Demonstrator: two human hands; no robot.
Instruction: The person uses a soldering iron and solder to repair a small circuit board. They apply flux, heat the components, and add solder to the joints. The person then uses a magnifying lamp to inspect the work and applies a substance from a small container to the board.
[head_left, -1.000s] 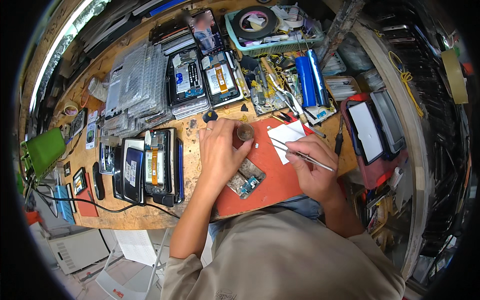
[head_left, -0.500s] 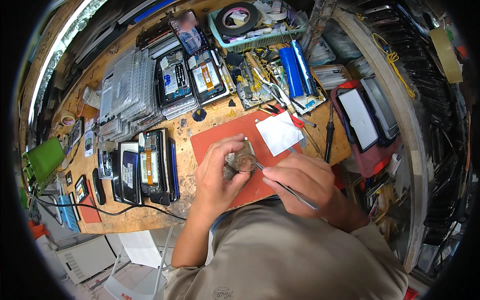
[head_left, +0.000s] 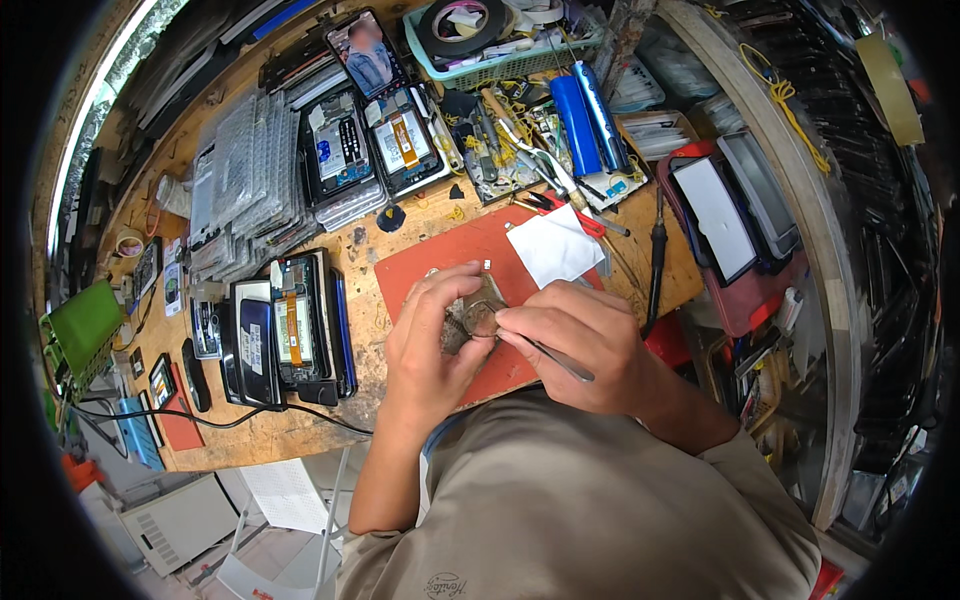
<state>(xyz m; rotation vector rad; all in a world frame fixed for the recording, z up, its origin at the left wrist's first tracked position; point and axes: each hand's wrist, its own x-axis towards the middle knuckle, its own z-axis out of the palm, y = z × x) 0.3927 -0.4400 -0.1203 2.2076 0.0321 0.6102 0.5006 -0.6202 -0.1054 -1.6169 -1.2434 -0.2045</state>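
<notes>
My left hand [head_left: 425, 335] is closed around a small round tin [head_left: 483, 318] with a brown inside, thumb at its near rim and fingers over its far side. A rough grey piece [head_left: 453, 335] shows beside the tin, within the curl of that hand. Pinched in my right hand [head_left: 585, 340] is a slim pair of metal tweezers [head_left: 560, 361]. Their tip end reaches the tin's opening and is partly hidden by my fingers. Both hands are over a red mat [head_left: 445, 258]. A white paper sheet [head_left: 556, 245] lies just beyond my right hand.
Opened phones [head_left: 292, 325] and stacked clear cases [head_left: 255, 175] stand to the left. Farther back are a teal basket [head_left: 500, 68], red-handled pliers [head_left: 590, 225] and a blue cylinder [head_left: 574, 125]. A black-handled tool [head_left: 657, 255] lies near the right edge of the wooden bench [head_left: 370, 270].
My right hand has moved slightly left and up with the tweezers, closer to the tin. My left hand keeps its hold on the tin. The whole view has shifted a little.
</notes>
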